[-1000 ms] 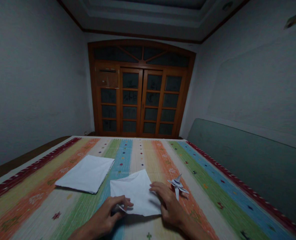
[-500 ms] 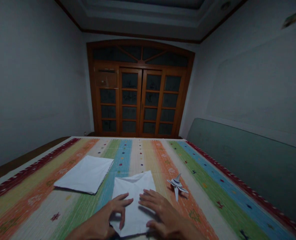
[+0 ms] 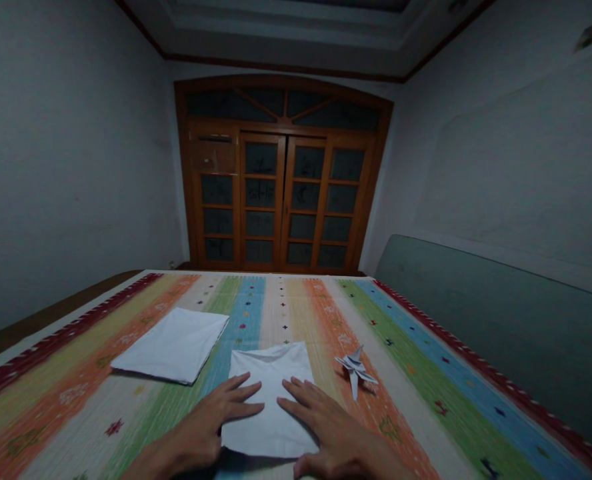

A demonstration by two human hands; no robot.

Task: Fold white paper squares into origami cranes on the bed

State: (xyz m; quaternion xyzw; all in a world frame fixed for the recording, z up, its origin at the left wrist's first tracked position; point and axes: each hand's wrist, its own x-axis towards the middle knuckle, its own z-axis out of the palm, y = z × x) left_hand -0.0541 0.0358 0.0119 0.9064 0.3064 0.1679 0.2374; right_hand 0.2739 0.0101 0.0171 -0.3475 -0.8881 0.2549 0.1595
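Note:
A white folded sheet of paper (image 3: 272, 383) lies on the striped cloth in front of me. My left hand (image 3: 216, 417) rests flat on its left edge, fingers stretched out toward the middle. On the sheet's right side my right hand (image 3: 329, 430) lies flat too, fingers spread and pointing up-left. Neither hand grips anything. A small folded paper plane (image 3: 356, 370) sits just right of the sheet, clear of my right hand.
A stack of white paper sheets (image 3: 173, 345) lies to the left on the striped cloth (image 3: 426, 393). A green padded headboard or bench (image 3: 501, 327) runs along the right. Wooden glazed doors (image 3: 281, 200) stand at the far wall.
The sheet was turned from a slanted position to square in front of me. Both hands moved from its corners onto its surface and flattened out; the left hand let go of the corner.

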